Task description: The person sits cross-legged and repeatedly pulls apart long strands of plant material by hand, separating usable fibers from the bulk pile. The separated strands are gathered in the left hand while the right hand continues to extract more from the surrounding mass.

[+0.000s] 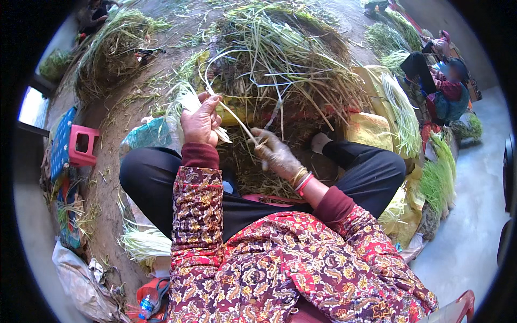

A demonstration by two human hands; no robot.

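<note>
My left hand (202, 121) is closed round a bundle of pale stalks (189, 101), whose cut ends stick out below the palm. A long, thin stalk (236, 118) runs from the fingertips of that hand down to my right hand (276, 153), which grips its lower end; the right hand is a little blurred and has bangles at the wrist. Just beyond both hands lies a large heap of long green and pale leafy stalks (278, 52) with brown, dry ends. Loose trimmings (258, 181) cover the ground between my legs.
Pale stalks (402, 113) lie on yellow sacks (369, 129) at the right, and another bunch (147, 242) lies at the left. A pink plastic stool (83, 145) and a second heap (113, 52) are farther left. Other people (448, 93) sit at the upper right.
</note>
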